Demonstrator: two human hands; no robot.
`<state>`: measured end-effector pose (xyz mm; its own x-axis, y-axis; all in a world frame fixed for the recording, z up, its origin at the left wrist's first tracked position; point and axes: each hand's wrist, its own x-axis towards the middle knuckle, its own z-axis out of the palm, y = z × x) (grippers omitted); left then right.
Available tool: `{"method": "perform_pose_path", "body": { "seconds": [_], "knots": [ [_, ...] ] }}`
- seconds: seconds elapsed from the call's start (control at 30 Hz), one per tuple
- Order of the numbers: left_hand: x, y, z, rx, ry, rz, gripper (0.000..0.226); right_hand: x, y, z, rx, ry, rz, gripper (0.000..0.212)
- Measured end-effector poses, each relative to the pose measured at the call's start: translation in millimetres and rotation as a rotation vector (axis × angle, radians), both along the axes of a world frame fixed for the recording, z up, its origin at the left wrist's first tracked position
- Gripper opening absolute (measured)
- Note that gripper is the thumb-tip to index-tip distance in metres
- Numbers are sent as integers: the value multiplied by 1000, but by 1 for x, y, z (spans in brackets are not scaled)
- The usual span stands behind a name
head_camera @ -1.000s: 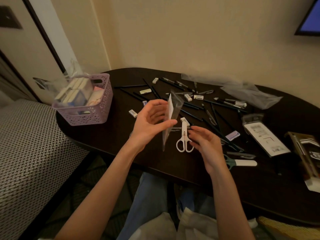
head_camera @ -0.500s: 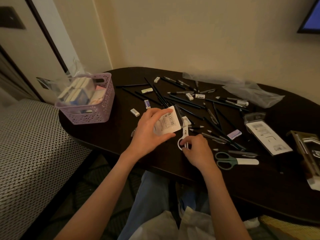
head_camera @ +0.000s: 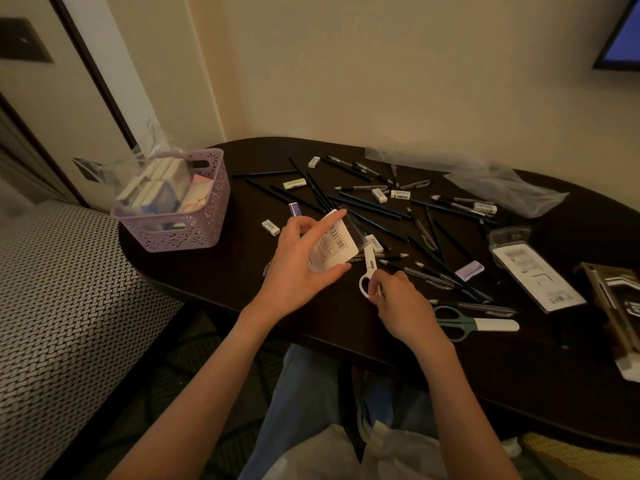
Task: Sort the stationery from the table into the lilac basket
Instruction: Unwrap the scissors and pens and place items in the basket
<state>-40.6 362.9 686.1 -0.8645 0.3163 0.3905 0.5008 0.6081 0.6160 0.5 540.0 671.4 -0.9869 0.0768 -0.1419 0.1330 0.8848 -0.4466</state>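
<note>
My left hand (head_camera: 298, 268) holds a white package card (head_camera: 334, 245) with a barcode, thumb under it and fingers behind it, above the dark table (head_camera: 214, 275). My right hand (head_camera: 398, 306) grips the handle loops of small white scissors (head_camera: 367, 271) lying on the table. The lilac basket (head_camera: 187, 220) stands at the table's left end, filled with boxed stationery and a clear bag. Several black pencils and pens (head_camera: 367, 206) and small erasers (head_camera: 270, 226) lie scattered across the middle.
Green-handled scissors (head_camera: 474, 323) lie right of my right hand. A flat packaged item (head_camera: 536, 275) and a dark box (head_camera: 616, 299) sit at the right. Clear plastic bags (head_camera: 498, 185) lie at the back. A patterned seat (head_camera: 62, 306) is on the left.
My left hand has turned the package from edge-on to flat, barcode up, and lowered it. My right hand has moved down onto the white scissors' handles.
</note>
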Motion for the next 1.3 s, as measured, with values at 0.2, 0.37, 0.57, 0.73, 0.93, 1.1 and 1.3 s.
{"method": "perform_pose_path", "body": {
  "seconds": [0.2,0.37,0.57,0.73,0.93,1.1,1.3],
  "knots": [
    [-2,2,2,6,9,23,75,3,13,13,-286,61,-40,6],
    [-3,2,4,39,54,38,64,-3,18,19,-445,146,-132,13],
    [-4,2,5,67,94,76,56,-13,17,21,-519,264,-234,23],
    [-4,0,6,44,112,95,53,-4,19,40,-646,564,-282,21],
    [-5,0,5,11,117,96,48,22,28,82,-782,741,-150,22],
    [-8,4,4,-6,121,74,49,32,25,93,-842,620,40,24],
    [-8,7,4,1,116,44,52,27,18,87,-732,552,116,23]
  ]
}}
